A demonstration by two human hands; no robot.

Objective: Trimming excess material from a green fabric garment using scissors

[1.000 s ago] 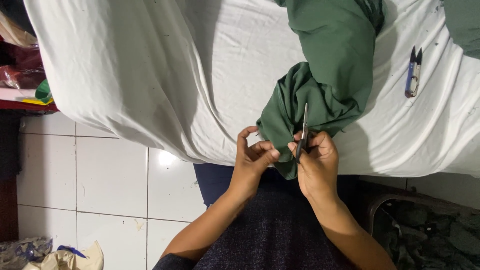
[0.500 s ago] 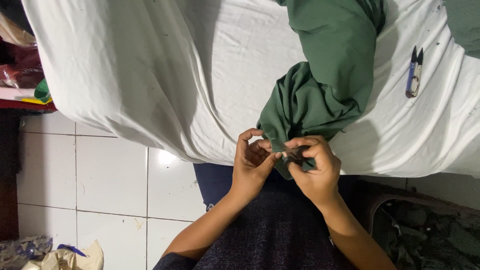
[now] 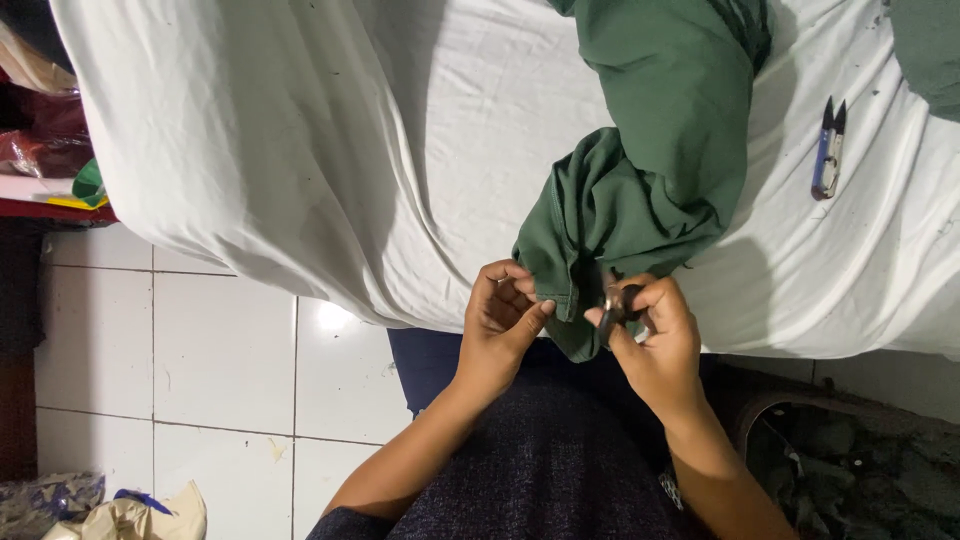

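A dark green garment (image 3: 655, 160) lies bunched on a table covered with a white sheet (image 3: 330, 150), one end hanging over the near edge. My left hand (image 3: 505, 325) pinches the hanging green edge between thumb and fingers. My right hand (image 3: 650, 335) is closed around a small dark metal tool (image 3: 615, 300), likely small scissors, held right against the same fabric edge. Both hands are close together below the table's edge, over my lap in dark clothing.
Blue-handled thread snips (image 3: 828, 150) lie on the sheet to the right. More green cloth (image 3: 925, 50) sits at the top right corner. White floor tiles (image 3: 200, 350) lie at the left, with red items (image 3: 40, 150) at the far left and crumpled scraps (image 3: 120, 515) bottom left.
A second ago the tool stood upright against the fabric between my hands. It has since been tipped down and drawn into my right fist, and my hands have shifted slightly lower.
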